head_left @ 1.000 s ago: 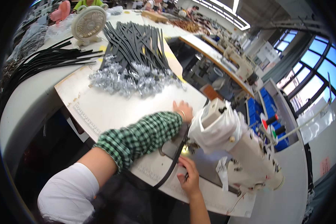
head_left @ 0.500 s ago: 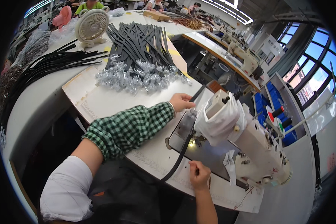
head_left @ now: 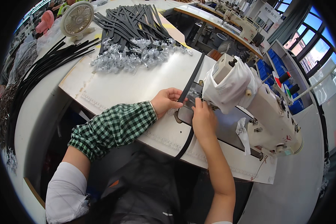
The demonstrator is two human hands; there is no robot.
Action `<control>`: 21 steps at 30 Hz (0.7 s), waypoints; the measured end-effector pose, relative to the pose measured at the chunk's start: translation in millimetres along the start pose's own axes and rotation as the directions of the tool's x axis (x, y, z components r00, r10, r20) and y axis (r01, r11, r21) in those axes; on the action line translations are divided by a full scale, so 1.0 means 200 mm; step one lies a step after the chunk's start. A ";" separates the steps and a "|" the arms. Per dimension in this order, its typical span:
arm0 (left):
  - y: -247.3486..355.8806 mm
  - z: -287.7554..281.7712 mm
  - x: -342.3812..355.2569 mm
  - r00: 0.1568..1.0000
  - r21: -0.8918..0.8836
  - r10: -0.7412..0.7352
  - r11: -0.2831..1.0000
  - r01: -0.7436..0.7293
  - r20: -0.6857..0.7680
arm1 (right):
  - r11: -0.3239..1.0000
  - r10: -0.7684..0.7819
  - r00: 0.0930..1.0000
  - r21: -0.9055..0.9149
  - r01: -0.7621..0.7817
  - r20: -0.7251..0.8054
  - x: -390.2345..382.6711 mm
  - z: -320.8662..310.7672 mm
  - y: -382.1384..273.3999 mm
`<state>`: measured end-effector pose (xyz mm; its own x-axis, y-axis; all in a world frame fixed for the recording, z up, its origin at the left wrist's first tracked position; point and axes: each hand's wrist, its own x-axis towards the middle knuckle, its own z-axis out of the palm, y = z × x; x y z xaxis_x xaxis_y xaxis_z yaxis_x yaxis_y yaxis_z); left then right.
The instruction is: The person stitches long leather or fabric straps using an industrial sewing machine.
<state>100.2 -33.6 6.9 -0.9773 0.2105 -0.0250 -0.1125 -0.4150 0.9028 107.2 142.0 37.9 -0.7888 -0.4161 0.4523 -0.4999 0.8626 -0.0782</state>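
A long black strap (head_left: 192,79) slants across the sewing machine's bed, and its near part (head_left: 186,143) hangs over the table's front edge. My left hand (head_left: 167,102) pinches the strap between thumb and fingers, left of the needle area. My right hand (head_left: 204,118) is closed, fingertips raised close under the head of the white sewing machine (head_left: 263,108). Whatever those fingers hold is too small to make out. A white cloth (head_left: 227,87) wraps the machine's head and hides part of the needle area.
A pile of black straps with clear plastic-wrapped ends (head_left: 132,56) lies at the far side. More black strips (head_left: 44,69) rest on the left table, near a white fan (head_left: 77,19). Thread spools (head_left: 283,77) and blue bins (head_left: 265,71) stand at the right.
My right hand has risen from the table's front edge to the needle area. My left hand has come nearer along the strap. The head view has shifted, tilting down.
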 end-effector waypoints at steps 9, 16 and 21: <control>0.01 0.00 -0.03 1.000 -0.086 0.014 0.996 -0.015 -0.013 | 0.950 -0.138 0.990 0.277 0.143 -0.036 -0.21 -0.07 0.09; 0.02 0.00 0.00 1.000 -0.061 0.019 0.998 -0.018 0.015 | 0.750 -0.472 0.874 0.468 0.467 -0.116 -0.25 -0.06 0.12; 0.05 0.02 -0.04 0.996 -0.098 0.074 0.993 -0.070 0.042 | 0.782 -0.459 0.881 0.418 0.462 -0.114 -0.27 -0.05 0.09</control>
<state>108.3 -35.6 18.4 -0.9746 0.2158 0.0598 -0.0612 -0.5135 0.8559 145.1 183.4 21.3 -0.4247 -0.7298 0.5357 -0.9048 0.3626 -0.2234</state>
